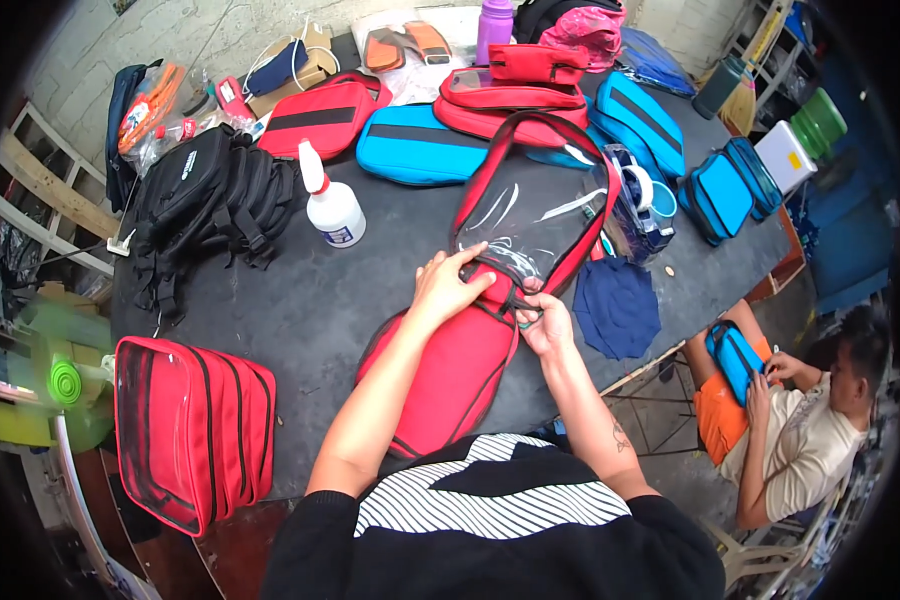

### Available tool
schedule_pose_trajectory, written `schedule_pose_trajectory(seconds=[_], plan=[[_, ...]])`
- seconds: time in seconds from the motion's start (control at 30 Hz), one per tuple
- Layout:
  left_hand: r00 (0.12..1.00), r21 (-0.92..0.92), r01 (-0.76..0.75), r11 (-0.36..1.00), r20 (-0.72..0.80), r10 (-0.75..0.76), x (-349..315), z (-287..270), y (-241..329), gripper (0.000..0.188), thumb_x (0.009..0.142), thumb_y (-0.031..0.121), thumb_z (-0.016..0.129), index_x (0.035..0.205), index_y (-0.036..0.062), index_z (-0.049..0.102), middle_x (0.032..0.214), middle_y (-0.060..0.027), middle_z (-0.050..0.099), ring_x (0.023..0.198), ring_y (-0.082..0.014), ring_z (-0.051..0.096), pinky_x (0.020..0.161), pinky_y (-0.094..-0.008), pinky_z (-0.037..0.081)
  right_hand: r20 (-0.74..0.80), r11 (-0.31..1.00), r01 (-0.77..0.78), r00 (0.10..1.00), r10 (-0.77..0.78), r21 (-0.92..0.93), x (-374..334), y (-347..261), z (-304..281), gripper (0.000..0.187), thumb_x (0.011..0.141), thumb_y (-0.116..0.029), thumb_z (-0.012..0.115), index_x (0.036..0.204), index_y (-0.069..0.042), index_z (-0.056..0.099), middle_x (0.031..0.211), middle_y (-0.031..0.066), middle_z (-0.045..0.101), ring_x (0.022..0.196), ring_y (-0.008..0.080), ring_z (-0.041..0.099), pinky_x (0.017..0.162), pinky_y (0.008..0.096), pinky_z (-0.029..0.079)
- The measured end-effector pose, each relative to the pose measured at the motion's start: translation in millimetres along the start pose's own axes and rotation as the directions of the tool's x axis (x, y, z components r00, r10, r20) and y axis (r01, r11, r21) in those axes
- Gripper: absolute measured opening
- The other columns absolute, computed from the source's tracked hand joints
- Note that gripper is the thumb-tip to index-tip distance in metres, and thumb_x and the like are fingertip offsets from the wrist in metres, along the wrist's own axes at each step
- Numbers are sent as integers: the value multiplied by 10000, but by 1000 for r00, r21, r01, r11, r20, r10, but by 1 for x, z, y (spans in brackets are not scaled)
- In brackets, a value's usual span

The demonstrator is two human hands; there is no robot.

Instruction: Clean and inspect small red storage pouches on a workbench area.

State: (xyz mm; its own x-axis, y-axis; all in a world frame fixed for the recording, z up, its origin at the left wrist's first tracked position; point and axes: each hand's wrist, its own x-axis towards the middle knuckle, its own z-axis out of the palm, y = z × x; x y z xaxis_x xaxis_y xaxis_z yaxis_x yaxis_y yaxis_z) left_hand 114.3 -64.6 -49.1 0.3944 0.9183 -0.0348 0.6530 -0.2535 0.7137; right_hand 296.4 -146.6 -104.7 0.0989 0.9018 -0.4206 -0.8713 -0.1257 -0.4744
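A red bag with a clear plastic window lies unfolded in front of me, its red panel (448, 375) nearer my body and its dark-trimmed clear lid (530, 215) flipped away from me. At the fold between the two parts, my left hand (444, 292) grips the red fabric, thumb on top and index finger reaching onto the plastic. My right hand (546, 322) pinches the dark edging at the right end of that fold. What lies beneath the fingertips is hidden.
Left of the work stand a stacked red case (195, 430), black backpacks (215, 195) and a white spray bottle (334, 212). Red and blue bags (420, 145) line the back. A navy cloth (618, 308) and tape dispenser (638, 210) lie right. A seated person (790, 430) handles a blue bag.
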Motion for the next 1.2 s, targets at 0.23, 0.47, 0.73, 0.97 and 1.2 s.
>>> schedule_pose_trajectory(seconds=[0.23,0.47,0.73,0.97,1.2], plan=[[986,-171,107,980,-109,-126,11,-6,1,356,812,375,697,1063,123,680,866,-37,681,760,-136,604,738,-296,470,183,1000,9,983,-13,23,-10,3,13,191,809,32,619,987,-36,616,812,23,573,563,92,453,538,248,376],[973,-233,88,969,-186,-133,14,6,-38,152,822,113,678,963,77,721,846,-70,660,786,-149,599,731,-279,459,162,995,-33,986,47,-90,-11,13,10,211,804,29,684,988,-52,616,825,14,606,574,75,454,547,240,383],[892,26,-346,938,-302,337,-44,20,19,208,742,52,706,946,12,699,1012,-113,656,996,-269,602,863,-370,488,102,997,10,995,-2,-80,-24,38,13,249,809,7,685,1031,-60,594,794,11,584,604,98,481,554,252,395],[853,164,-375,912,-324,409,-60,32,-18,112,758,31,683,868,11,675,933,-83,691,896,-271,647,768,-357,531,1,794,-207,967,253,-572,-50,-1,17,245,853,-121,671,1037,-27,540,657,34,567,436,107,412,431,269,344],[964,38,-218,975,-150,221,-58,13,-1,159,738,29,679,894,1,659,885,-146,671,853,-335,625,784,-405,499,238,-9,271,829,-507,-962,-68,-32,56,363,840,-130,679,1085,2,446,853,63,583,733,132,548,670,272,463]])
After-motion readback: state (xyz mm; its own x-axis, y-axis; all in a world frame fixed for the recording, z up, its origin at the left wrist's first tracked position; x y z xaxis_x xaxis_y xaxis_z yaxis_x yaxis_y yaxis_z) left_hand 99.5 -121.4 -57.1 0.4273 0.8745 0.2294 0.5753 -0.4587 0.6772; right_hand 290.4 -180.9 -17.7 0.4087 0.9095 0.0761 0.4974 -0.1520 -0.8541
